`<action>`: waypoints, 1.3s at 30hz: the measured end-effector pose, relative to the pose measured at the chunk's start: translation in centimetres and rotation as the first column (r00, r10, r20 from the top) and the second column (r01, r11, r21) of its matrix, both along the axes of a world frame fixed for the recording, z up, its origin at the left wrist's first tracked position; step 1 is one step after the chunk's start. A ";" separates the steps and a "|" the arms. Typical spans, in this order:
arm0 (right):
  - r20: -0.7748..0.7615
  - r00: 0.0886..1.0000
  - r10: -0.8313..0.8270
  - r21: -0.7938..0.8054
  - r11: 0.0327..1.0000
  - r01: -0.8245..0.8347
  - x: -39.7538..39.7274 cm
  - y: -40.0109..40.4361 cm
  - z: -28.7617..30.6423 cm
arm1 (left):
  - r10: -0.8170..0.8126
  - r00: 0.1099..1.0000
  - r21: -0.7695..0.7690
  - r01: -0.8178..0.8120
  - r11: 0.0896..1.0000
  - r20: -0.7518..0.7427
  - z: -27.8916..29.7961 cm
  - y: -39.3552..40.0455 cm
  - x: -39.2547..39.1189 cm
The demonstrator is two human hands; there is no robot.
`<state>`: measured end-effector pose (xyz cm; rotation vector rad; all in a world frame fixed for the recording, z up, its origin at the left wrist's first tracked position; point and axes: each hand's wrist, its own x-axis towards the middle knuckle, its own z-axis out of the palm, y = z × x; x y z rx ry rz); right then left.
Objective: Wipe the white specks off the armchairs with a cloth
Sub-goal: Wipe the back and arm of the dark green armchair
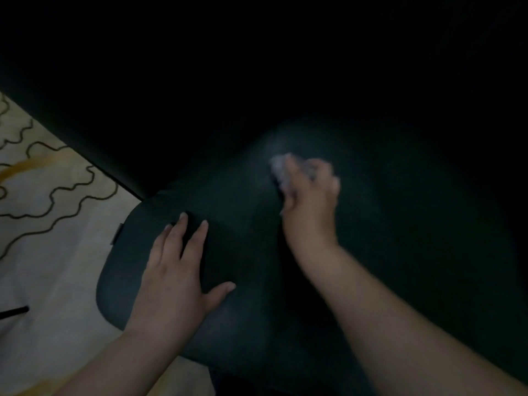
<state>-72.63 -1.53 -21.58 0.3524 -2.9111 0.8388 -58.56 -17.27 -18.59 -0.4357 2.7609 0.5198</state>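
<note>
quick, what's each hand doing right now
Left hand: open, fingers straight, resting flat on the dark armchair cushion.
Right hand: gripping the pale cloth, held against the cushion; blurred.

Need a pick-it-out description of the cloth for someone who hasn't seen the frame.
Start at the dark armchair cushion filling the middle of the view. Its near-left corner has the left hand lying flat; farther right, the right hand grips the cloth, a small pale bunched wad, the only light thing on the dark upholstery.
</note>
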 end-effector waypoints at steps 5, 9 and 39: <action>0.057 0.940 0.336 -0.015 0.942 -0.336 6.7 -0.6 0.0 | -0.002 1.000 -0.003 0.002 1.000 0.013 0.1 0.6 -0.5; 0.087 0.995 0.040 -0.048 0.998 -0.036 4.2 4.8 0.0 | -0.046 0.999 0.003 0.046 0.999 -0.005 0.0 1.8 -1.1; 0.441 0.854 -0.277 -0.286 0.859 0.426 2.4 13.5 6.7 | -0.174 0.976 -0.038 0.180 0.983 0.133 6.5 3.7 -4.6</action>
